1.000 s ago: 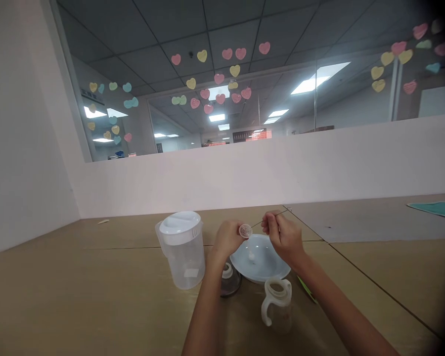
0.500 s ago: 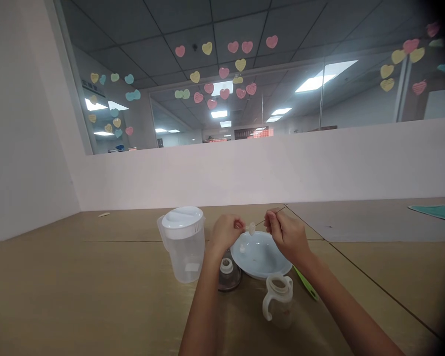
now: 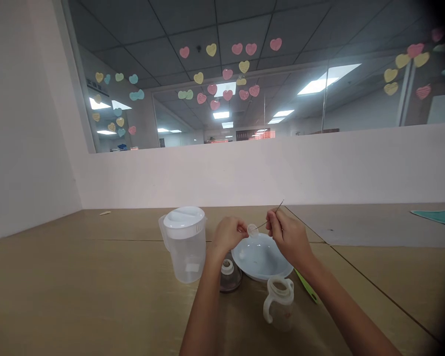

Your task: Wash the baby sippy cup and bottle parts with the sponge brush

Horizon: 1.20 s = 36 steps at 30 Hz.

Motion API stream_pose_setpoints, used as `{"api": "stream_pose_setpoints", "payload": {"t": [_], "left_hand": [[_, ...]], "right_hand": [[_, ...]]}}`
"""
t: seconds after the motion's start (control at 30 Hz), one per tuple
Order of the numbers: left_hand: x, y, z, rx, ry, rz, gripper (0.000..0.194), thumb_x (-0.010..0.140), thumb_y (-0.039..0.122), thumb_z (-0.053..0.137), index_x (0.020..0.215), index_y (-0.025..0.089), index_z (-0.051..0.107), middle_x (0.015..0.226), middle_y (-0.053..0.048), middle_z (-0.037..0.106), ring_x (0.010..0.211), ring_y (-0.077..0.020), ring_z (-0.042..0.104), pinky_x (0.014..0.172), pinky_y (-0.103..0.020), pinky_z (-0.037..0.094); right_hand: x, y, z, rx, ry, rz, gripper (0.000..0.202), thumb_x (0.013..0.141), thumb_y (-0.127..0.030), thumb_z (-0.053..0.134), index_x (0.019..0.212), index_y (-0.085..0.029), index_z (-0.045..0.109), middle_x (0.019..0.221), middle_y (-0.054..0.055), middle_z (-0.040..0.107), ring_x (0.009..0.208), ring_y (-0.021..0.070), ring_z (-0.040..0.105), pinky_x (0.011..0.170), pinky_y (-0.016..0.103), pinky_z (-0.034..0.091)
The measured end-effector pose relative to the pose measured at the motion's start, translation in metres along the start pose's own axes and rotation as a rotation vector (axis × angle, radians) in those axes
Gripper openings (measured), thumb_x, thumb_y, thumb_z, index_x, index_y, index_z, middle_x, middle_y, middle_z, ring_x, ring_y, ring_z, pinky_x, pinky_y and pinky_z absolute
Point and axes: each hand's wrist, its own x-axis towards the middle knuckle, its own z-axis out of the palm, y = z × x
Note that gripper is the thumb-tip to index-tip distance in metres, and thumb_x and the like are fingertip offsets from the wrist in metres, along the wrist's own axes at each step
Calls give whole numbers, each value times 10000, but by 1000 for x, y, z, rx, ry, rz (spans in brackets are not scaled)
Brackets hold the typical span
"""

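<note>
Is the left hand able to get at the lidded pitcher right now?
Likely, for a touch: nothing visible stands between the left hand and the pitcher. A firm grip looks doubtful while that hand pinches a small clear piece.

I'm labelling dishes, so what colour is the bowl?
The bowl is pale blue, best seen in the head view.

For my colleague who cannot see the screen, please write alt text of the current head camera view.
A person's left hand holds a small translucent round piece while the right hand points a thin rod toward it, close to a pale blue bowl. On the brown table also stand a lidded pitcher and a handled cup.
</note>
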Motion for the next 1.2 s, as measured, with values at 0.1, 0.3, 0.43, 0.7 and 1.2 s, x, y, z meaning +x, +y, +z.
{"api": "stream_pose_setpoints", "payload": {"t": [0.1,0.3,0.43,0.7,1.2], "left_hand": [[0,1,1,-23,-7,31,174,694,237,608,788,156,729,693,-18,691,652,-146,599,561,-208,385],[0,13,1,-54,-19,160,195,746,249,564,758,135,721,721,-22,700,659,-139,591,602,-203,389],[-2,24,1,-100,17,250,260,812,240,473,808,144,715,777,-28,708,704,-148,598,645,-209,404],[-1,24,4,-220,-58,311,222,809,242,482,843,139,676,795,-20,684,745,-153,580,687,-224,421],[-3,24,-1,-228,-22,328,162,789,232,508,731,146,632,725,10,646,714,-134,560,682,-217,400]], "right_hand": [[0,-2,3,62,-12,32,349,940,-382,310,739,-196,527,576,-8,608,482,93,565,500,194,403],[2,-2,2,96,-37,35,363,926,-372,338,721,-191,577,577,2,615,482,101,553,501,206,397],[2,0,1,72,-56,12,369,916,-349,349,697,-185,597,541,-5,583,479,100,523,493,207,359],[4,-4,-1,95,-274,60,365,884,-320,395,596,-173,564,521,-17,529,480,88,428,486,219,287],[-1,-9,8,78,-133,52,464,929,-410,319,592,-181,540,525,-9,539,493,97,478,528,219,308]]}}
